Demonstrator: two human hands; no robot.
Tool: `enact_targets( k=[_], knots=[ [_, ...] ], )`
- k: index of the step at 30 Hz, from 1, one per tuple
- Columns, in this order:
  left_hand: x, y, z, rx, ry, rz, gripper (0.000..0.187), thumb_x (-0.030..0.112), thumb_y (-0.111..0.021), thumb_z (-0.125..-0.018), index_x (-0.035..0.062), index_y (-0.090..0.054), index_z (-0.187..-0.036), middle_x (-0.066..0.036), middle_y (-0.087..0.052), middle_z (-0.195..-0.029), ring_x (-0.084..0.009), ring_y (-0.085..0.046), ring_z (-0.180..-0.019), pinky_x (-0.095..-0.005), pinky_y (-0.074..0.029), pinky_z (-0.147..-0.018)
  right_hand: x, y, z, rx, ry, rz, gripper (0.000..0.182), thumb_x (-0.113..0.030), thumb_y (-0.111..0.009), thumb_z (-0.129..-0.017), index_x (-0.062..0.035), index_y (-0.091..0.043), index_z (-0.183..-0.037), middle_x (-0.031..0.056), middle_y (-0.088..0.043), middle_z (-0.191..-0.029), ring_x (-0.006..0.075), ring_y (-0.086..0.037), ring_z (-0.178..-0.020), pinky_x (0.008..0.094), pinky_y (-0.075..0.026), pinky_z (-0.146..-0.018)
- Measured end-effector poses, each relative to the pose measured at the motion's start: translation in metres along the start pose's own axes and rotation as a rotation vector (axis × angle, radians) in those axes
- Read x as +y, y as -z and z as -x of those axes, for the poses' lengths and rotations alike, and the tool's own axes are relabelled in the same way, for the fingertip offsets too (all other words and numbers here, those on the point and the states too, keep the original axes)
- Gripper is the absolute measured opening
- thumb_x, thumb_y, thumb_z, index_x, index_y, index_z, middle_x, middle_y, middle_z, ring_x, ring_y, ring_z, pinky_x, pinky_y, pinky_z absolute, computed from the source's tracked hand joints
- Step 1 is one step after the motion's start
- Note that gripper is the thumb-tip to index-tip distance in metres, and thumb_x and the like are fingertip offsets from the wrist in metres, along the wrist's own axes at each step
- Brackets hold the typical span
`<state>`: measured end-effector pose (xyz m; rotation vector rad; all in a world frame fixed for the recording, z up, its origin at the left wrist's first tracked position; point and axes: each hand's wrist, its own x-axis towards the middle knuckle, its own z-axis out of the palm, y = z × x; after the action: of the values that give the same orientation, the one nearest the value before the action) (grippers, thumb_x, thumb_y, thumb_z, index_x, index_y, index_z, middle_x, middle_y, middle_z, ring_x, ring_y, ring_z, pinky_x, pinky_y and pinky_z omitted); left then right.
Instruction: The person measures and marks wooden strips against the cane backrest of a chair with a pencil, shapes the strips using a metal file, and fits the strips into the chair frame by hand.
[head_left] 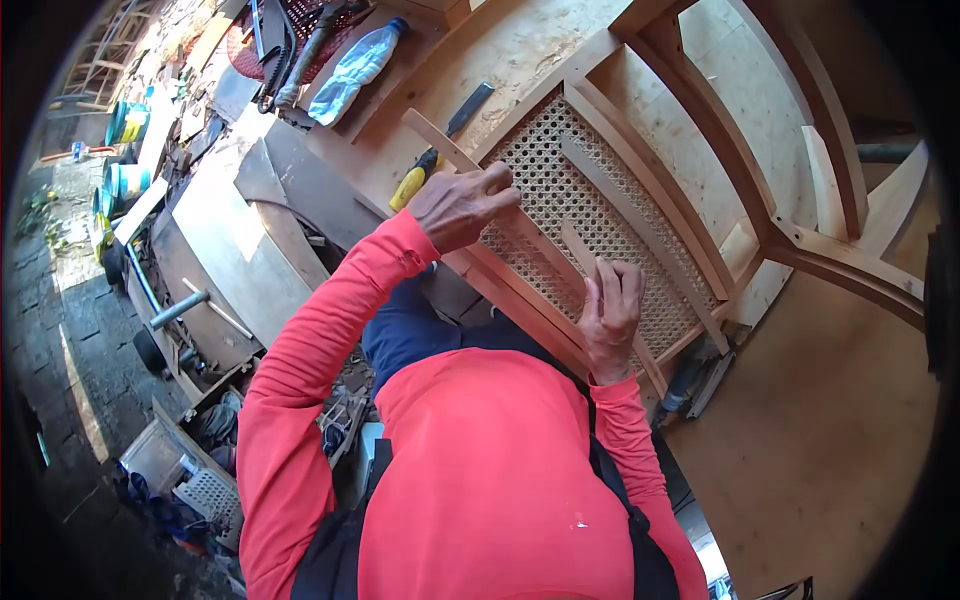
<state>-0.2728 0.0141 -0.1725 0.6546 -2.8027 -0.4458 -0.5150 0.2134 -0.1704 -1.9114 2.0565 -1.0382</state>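
A wooden frame with a woven cane panel lies in front of me. My left hand is closed around a thin wooden strip over the panel's near left corner. My right hand pinches a second narrow strip over the near part of the cane; its fingertips partly hide the contact. Another loose strip lies lengthwise across the cane. Just beyond my left hand rests a chisel with a yellow handle and a flat dark blade, partly covered by the first strip.
Curved wooden chair parts rise at the right. A clamp sits by the frame's near right corner. Beyond the bench are a plastic bottle and a handsaw. A hammer and teal buckets are at left.
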Motion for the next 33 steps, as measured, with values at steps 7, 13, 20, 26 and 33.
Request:
enact_targets(
  k=[7,13,20,26,33],
  knots=[
    [-0.010,0.006,0.001,0.139,0.107,-0.038,0.032,0.003,-0.070,-0.088,0.0193,-0.067,-0.116,-0.003,-0.066,-0.115,-0.0276,-0.074,-0.080,-0.0402,-0.057,-0.061,-0.002,-0.017,-0.019,-0.003,0.061,0.075,0.036,0.000,-0.076,-0.088,-0.0012,-0.069,-0.123,0.0140,-0.058,-0.109,0.0341,-0.058,-0.101,0.0482,-0.049,-0.092],
    [-0.008,0.000,0.002,0.150,0.158,-0.027,0.020,0.014,-0.075,-0.094,0.0190,-0.069,-0.112,-0.001,-0.067,-0.113,-0.0259,-0.074,-0.081,-0.0398,-0.057,-0.062,0.009,-0.038,-0.030,-0.011,0.083,0.178,0.034,-0.008,-0.078,-0.088,-0.0033,-0.070,-0.121,0.0118,-0.058,-0.111,0.0333,-0.057,-0.106,0.0481,-0.048,-0.094],
    [-0.008,-0.003,0.002,0.176,0.188,-0.030,0.013,0.018,-0.074,-0.098,0.0197,-0.070,-0.110,-0.002,-0.067,-0.113,-0.0263,-0.074,-0.083,-0.0411,-0.057,-0.064,0.005,-0.043,-0.037,0.008,0.101,0.126,0.039,-0.010,-0.079,-0.087,-0.0054,-0.070,-0.125,0.0111,-0.060,-0.115,0.0326,-0.058,-0.108,0.0476,-0.048,-0.094],
    [-0.005,-0.004,0.003,0.167,0.207,-0.023,0.010,0.019,-0.073,-0.099,0.0195,-0.070,-0.108,-0.003,-0.067,-0.112,-0.0275,-0.074,-0.081,-0.0413,-0.057,-0.063,0.002,-0.064,-0.051,-0.004,0.204,0.070,0.041,-0.011,-0.079,-0.087,-0.0035,-0.070,-0.126,0.0121,-0.062,-0.114,0.0334,-0.060,-0.106,0.0482,-0.049,-0.093],
    [-0.006,-0.005,0.003,0.213,0.192,-0.001,0.006,0.022,-0.069,-0.102,0.0160,-0.068,-0.103,-0.005,-0.067,-0.110,-0.0283,-0.073,-0.080,-0.0424,-0.058,-0.064,0.005,-0.071,-0.052,-0.011,0.205,0.055,0.034,-0.009,-0.078,-0.088,-0.0031,-0.069,-0.120,0.0137,-0.062,-0.113,0.0349,-0.060,-0.106,0.0489,-0.050,-0.094]
  ],
)
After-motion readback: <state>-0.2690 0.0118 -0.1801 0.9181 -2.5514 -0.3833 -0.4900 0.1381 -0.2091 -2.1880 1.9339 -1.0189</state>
